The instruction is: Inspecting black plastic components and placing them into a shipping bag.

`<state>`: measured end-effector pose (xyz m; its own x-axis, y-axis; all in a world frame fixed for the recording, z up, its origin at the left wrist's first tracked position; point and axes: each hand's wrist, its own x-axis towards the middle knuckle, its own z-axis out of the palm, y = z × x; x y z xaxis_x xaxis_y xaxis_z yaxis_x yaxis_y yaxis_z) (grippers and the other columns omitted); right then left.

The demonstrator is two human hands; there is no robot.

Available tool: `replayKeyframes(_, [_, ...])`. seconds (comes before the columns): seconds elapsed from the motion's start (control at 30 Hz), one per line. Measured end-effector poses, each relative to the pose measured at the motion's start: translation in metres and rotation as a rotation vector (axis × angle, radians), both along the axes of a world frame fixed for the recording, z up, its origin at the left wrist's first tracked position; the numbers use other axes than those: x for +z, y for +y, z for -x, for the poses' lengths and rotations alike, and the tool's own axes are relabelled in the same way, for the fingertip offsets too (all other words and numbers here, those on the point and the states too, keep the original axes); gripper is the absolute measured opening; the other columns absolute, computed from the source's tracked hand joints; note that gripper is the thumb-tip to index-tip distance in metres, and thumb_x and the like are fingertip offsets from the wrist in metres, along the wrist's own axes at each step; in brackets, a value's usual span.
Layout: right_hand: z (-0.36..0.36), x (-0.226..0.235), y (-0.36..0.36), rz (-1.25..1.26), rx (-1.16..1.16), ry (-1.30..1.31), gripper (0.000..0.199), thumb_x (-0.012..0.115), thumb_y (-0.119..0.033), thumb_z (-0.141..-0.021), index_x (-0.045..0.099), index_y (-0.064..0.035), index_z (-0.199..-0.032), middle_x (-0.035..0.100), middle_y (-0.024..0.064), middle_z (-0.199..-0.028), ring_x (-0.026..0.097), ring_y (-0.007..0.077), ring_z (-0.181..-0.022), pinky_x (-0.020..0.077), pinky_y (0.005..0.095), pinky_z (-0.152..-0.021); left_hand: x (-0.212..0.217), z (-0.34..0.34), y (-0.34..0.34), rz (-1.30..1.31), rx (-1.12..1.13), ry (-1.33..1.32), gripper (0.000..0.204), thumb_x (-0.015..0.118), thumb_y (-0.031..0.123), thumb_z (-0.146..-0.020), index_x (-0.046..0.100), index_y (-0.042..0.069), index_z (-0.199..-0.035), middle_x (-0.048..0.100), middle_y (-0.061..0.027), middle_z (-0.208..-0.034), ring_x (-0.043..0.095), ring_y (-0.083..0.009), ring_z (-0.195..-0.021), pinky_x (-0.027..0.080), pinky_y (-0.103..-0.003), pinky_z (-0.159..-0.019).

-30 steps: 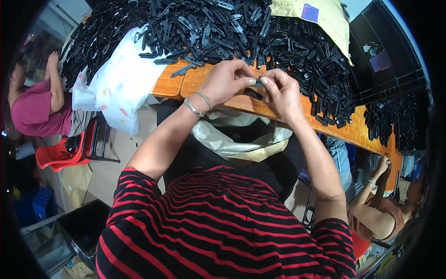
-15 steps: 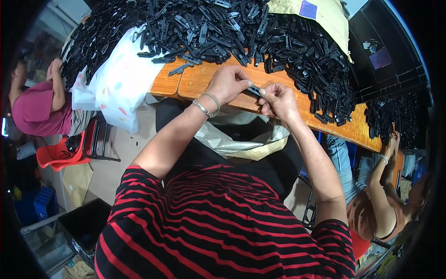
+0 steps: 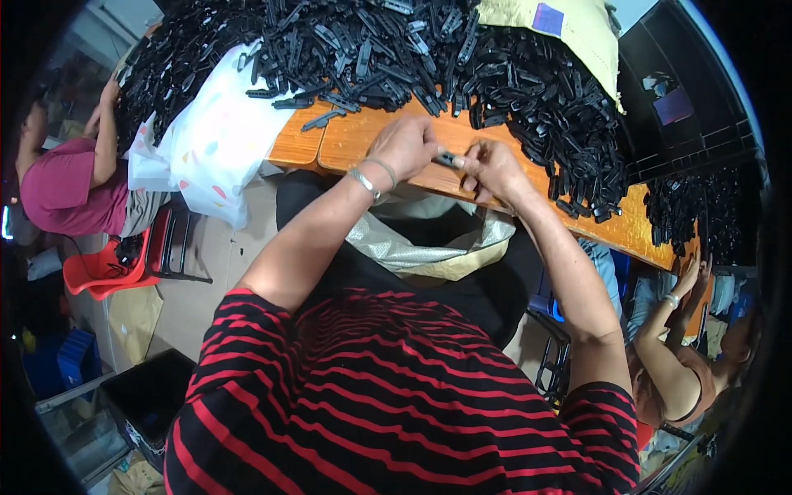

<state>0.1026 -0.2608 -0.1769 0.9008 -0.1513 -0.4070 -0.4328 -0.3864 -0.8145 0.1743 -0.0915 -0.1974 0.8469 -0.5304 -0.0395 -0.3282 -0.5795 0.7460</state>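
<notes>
Between my two hands, above the front edge of the orange-brown wooden table (image 3: pixel 355 140), is a small narrow black plastic piece (image 3: pixel 446 157). My left hand (image 3: pixel 406 147) pinches its left end between thumb and fingers. At its right end, my right hand (image 3: pixel 495 171) is closed on it with thumb and fingertips. Only the short middle stretch of the piece shows; my fingers cover the rest. Beyond my hands lies a big heap of similar long black plastic pieces (image 3: pixel 363 58). An open white woven sack (image 3: pixel 388 247) sits in my lap, below the table edge.
A white dotted plastic sheet (image 3: pixel 216 140) hangs over the table at left. A yellowish sack (image 3: pixel 569 33) lies at the far right, near a black cabinet (image 3: pixel 685 107). Co-workers sit at left and right. A red chair (image 3: pixel 107 264) and black bin (image 3: pixel 157 396) stand at lower left.
The black piece has turned slightly between my fingers, and my right hand has shifted a little. The co-worker at right has moved their hands; the one at left has raised an arm.
</notes>
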Motion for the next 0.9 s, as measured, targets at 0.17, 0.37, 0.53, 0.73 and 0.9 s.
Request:
replayKeyframes(0.17, [0.047,-0.004,0.019,0.136,0.199,-0.053,0.02,0.068,-0.012,-0.082,0.052,-0.0021,-0.076,0.058,0.0086,-0.055,0.054,0.0161,-0.044,0.0427,0.0301,-0.041,-0.004,0.031,0.034,0.066,-0.097,-0.105,0.017,0.071,0.018,-0.076,0.063,0.003,-0.078,0.06,-0.0081,-0.073,0.06,-0.0189,-0.066,0.047,-0.031,-0.062])
replayKeyframes(0.37, [0.028,0.008,0.01,0.546,0.19,-0.478,0.021,0.068,-0.021,-0.081,0.063,-0.0004,-0.085,0.066,0.0177,-0.076,0.066,0.0312,-0.071,0.0515,0.0366,-0.064,0.008,-0.003,0.095,0.042,0.236,-0.834,0.018,0.068,0.009,-0.073,0.06,0.005,-0.088,0.056,-0.01,-0.082,0.056,-0.0274,-0.078,0.046,-0.037,-0.07])
replayKeyframes(0.53, [-0.029,0.004,-0.006,1.034,0.071,-0.511,0.029,0.066,-0.025,-0.081,0.06,-0.0001,-0.094,0.065,0.02,-0.083,0.064,0.037,-0.075,0.0508,0.0433,-0.067,-0.005,-0.022,0.107,-0.164,0.29,-0.709,0.022,0.07,0.007,-0.071,0.059,0.005,-0.091,0.057,-0.0109,-0.085,0.055,-0.0303,-0.084,0.045,-0.039,-0.072])
replayKeyframes(0.73, [-0.033,-0.014,-0.01,1.037,0.071,-0.532,0.02,0.063,-0.017,-0.081,0.057,-0.0027,-0.093,0.061,0.0172,-0.087,0.062,0.0384,-0.073,0.0503,0.0453,-0.066,-0.011,-0.008,0.089,0.039,0.209,-0.67,0.023,0.07,0.004,-0.069,0.059,0.007,-0.089,0.058,-0.0101,-0.085,0.055,-0.0296,-0.085,0.045,-0.038,-0.072])
replayKeyframes(0.9, [-0.004,0.001,0.014,0.887,0.142,-0.6,0.006,0.061,-0.008,-0.079,0.059,-0.0051,-0.084,0.062,0.0183,-0.079,0.062,0.0366,-0.073,0.0494,0.044,-0.063,-0.012,0.008,0.068,0.147,0.139,-0.627,0.025,0.071,0.003,-0.069,0.061,0.005,-0.092,0.059,-0.011,-0.086,0.057,-0.031,-0.084,0.046,-0.038,-0.073])
